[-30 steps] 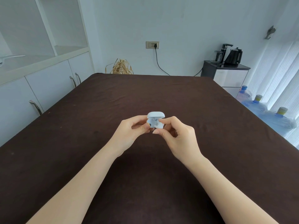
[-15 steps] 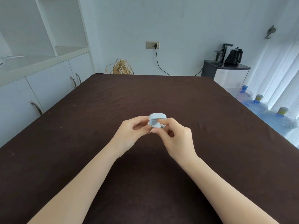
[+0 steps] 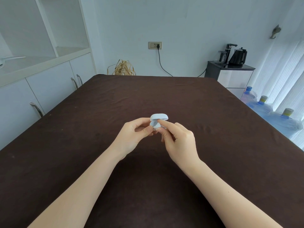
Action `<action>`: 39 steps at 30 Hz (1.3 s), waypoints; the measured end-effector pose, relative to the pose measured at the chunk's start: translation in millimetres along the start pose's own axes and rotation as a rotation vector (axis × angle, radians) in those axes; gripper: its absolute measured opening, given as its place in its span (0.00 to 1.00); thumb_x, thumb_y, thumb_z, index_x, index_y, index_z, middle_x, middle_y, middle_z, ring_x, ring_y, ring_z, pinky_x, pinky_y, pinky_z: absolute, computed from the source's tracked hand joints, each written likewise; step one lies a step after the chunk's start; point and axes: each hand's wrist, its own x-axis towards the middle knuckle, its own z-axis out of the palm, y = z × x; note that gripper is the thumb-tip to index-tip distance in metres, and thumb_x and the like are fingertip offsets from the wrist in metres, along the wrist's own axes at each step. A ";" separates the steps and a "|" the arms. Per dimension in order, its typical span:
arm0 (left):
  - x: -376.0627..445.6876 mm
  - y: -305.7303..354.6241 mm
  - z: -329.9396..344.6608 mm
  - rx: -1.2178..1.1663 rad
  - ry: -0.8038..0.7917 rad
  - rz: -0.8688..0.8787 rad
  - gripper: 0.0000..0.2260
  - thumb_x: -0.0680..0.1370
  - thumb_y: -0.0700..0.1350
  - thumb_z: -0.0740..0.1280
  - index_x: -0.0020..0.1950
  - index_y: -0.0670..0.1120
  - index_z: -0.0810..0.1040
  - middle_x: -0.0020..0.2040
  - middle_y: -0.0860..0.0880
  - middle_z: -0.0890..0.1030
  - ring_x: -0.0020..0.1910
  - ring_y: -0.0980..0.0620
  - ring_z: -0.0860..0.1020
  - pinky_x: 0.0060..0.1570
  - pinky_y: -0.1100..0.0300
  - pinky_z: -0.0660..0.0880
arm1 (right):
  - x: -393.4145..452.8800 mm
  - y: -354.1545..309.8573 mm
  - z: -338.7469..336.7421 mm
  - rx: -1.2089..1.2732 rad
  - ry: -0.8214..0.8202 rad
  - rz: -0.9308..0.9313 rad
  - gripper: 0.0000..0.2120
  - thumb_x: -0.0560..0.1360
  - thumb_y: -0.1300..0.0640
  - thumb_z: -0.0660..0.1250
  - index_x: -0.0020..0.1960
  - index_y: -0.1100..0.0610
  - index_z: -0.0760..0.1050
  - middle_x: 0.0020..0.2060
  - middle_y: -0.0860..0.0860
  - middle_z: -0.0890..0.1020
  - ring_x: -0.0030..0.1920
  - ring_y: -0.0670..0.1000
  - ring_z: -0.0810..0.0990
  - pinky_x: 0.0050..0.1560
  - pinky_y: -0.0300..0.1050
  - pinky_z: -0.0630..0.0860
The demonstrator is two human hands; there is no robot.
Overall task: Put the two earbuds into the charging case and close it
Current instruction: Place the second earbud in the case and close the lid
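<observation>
A small white charging case (image 3: 158, 117) is held above the middle of the dark brown table (image 3: 82, 145), its lid partly raised. My left hand (image 3: 131, 137) pinches the case's left side between thumb and fingers. My right hand (image 3: 179, 142) holds the case's right side, with its forefinger stretched across the gap under the lid. A white earbud (image 3: 157, 125) shows in the case's opening by that fingertip. The second earbud is hidden from view.
White cabinets (image 3: 41, 89) line the left side. A wall socket with a black cable (image 3: 155, 45) is on the far wall. A dark side stand with a kettle (image 3: 238, 55) sits at the back right, and water bottles (image 3: 263, 109) stand right of the table.
The lid has come down from wide open to partly raised. My right forefinger has stretched forward over the case's opening, and the hands have shifted slightly.
</observation>
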 end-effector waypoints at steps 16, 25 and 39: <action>-1.1 0.1 1.2 -0.018 -0.013 0.013 0.11 0.78 0.42 0.67 0.59 0.48 0.81 0.54 0.48 0.85 0.53 0.53 0.83 0.55 0.59 0.79 | 1.7 -3.5 -3.4 0.006 0.044 0.033 0.08 0.74 0.51 0.67 0.46 0.53 0.83 0.27 0.50 0.79 0.29 0.53 0.74 0.28 0.51 0.75; -0.9 0.8 1.0 -0.042 -0.012 0.024 0.13 0.77 0.43 0.67 0.61 0.45 0.80 0.55 0.48 0.85 0.53 0.52 0.84 0.53 0.62 0.79 | 4.2 -7.7 -11.2 0.140 0.092 0.134 0.04 0.74 0.60 0.68 0.46 0.55 0.81 0.30 0.49 0.79 0.29 0.49 0.74 0.31 0.36 0.69; -3.2 0.6 2.2 -0.162 -0.047 -0.026 0.15 0.73 0.52 0.65 0.57 0.48 0.81 0.54 0.47 0.85 0.54 0.51 0.84 0.55 0.61 0.79 | 8.7 4.2 -16.6 0.473 -0.311 0.390 0.26 0.75 0.66 0.67 0.68 0.47 0.67 0.53 0.46 0.79 0.38 0.46 0.79 0.39 0.39 0.75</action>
